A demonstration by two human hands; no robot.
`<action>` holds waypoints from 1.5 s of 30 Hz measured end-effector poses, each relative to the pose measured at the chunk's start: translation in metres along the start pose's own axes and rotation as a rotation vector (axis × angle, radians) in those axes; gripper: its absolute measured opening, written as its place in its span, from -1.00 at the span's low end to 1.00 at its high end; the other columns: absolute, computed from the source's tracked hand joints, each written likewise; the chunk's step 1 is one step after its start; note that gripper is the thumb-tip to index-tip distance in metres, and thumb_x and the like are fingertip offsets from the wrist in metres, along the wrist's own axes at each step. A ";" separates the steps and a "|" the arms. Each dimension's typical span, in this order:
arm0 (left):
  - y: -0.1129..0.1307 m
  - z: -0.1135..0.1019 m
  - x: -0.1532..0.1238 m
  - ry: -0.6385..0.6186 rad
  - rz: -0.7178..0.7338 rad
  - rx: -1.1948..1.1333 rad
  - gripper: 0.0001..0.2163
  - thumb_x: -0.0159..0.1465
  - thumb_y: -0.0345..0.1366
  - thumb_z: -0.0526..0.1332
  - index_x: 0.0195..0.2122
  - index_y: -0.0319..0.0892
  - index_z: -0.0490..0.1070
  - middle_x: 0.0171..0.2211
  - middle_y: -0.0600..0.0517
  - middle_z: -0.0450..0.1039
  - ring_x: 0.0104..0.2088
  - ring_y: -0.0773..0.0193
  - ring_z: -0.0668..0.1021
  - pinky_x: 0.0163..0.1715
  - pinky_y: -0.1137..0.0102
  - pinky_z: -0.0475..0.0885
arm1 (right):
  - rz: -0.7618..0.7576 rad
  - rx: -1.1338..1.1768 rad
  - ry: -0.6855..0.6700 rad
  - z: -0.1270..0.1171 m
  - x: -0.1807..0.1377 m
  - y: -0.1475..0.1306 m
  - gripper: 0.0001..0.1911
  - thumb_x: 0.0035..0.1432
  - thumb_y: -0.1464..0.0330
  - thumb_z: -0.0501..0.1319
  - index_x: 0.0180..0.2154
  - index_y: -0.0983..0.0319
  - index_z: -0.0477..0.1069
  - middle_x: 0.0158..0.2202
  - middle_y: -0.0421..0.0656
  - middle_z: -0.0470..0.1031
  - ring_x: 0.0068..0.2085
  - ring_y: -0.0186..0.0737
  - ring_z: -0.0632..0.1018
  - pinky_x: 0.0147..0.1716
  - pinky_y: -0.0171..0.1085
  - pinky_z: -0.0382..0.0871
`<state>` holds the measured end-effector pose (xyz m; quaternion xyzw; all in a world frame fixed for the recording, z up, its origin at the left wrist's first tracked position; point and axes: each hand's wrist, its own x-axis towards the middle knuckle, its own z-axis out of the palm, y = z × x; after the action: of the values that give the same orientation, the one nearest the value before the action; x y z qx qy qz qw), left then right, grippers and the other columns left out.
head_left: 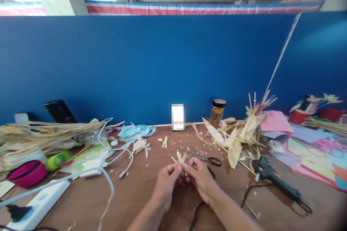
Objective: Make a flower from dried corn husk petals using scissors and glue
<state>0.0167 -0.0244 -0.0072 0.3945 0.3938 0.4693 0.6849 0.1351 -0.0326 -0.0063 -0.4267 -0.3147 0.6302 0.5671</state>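
My left hand (166, 182) and my right hand (199, 177) meet over the brown table (141, 195), both pinching a small bunch of pale dried husk strips (181, 158) that fans upward between the fingertips. Black-handled scissors (208, 159) lie just beyond my right hand. A black glue gun (276, 178) rests to the right with its cord trailing toward me. Husk scraps are scattered around the hands.
Long dried husks (40, 131) pile at the left, above a pink pouch (27, 173), a green roll (58, 159) and a white power strip (40, 202) with cables. Light blue ribbon (135, 130), a jar (217, 112), husk flowers (244, 130) and coloured paper (306, 144) lie along the blue partition.
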 end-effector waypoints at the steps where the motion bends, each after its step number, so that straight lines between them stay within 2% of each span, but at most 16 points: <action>1: -0.001 0.000 0.000 -0.008 0.007 0.003 -0.73 -0.01 -0.15 0.28 -0.43 -0.29 0.46 -0.54 0.04 0.40 -0.56 0.42 0.39 -0.51 0.50 0.28 | 0.000 -0.006 0.015 0.000 0.000 0.000 -0.59 -0.24 0.22 0.36 -0.52 0.22 0.13 -0.66 -0.37 0.29 -0.62 -0.47 0.32 -0.63 -0.47 0.19; 10: -0.005 0.000 0.000 -0.001 0.029 0.070 -0.74 0.02 -0.13 0.24 -0.45 -0.27 0.43 -0.53 0.03 0.42 -0.54 0.39 0.42 -0.52 0.50 0.26 | 0.013 -0.077 0.146 0.002 -0.002 0.001 -0.59 -0.25 0.26 0.37 -0.56 0.23 0.13 -0.68 -0.34 0.34 -0.63 -0.45 0.38 -0.64 -0.46 0.28; 17: -0.005 0.002 0.000 0.024 0.038 0.082 -0.72 0.00 -0.11 0.25 -0.48 -0.28 0.42 -0.55 0.03 0.42 -0.57 0.41 0.40 -0.54 0.52 0.26 | 0.065 -0.023 0.122 0.003 -0.003 -0.001 -0.60 -0.26 0.29 0.38 -0.58 0.23 0.13 -0.69 -0.34 0.34 -0.65 -0.47 0.37 -0.66 -0.49 0.26; 27: -0.008 0.004 0.000 -0.001 0.081 0.054 -0.73 0.07 -0.13 0.20 -0.41 -0.28 0.43 -0.54 0.02 0.44 -0.57 0.40 0.42 -0.53 0.50 0.29 | -0.023 -0.071 0.130 0.007 -0.004 0.002 -0.62 -0.22 0.28 0.36 -0.55 0.23 0.13 -0.68 -0.34 0.35 -0.62 -0.44 0.39 -0.61 -0.43 0.31; 35: -0.003 0.004 0.001 0.005 0.078 -0.003 -0.77 0.08 -0.19 0.20 -0.38 -0.29 0.43 -0.54 0.02 0.46 -0.58 0.36 0.44 -0.52 0.46 0.34 | -0.065 -0.098 -0.010 0.007 -0.001 0.007 -0.73 -0.13 0.28 0.31 -0.47 0.26 0.25 -0.60 -0.29 0.40 -0.55 -0.38 0.44 -0.46 -0.32 0.38; 45: -0.001 0.004 -0.002 -0.020 0.088 0.041 -0.79 0.10 -0.23 0.19 -0.38 -0.31 0.44 -0.53 0.00 0.46 -0.55 0.34 0.45 -0.47 0.42 0.37 | -0.022 -0.082 0.010 0.006 -0.002 0.003 -0.72 -0.15 0.28 0.32 -0.53 0.27 0.25 -0.63 -0.29 0.38 -0.58 -0.41 0.42 -0.51 -0.38 0.34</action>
<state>0.0201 -0.0272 -0.0066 0.4302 0.3787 0.4870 0.6591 0.1288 -0.0347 -0.0060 -0.4493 -0.3420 0.6086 0.5575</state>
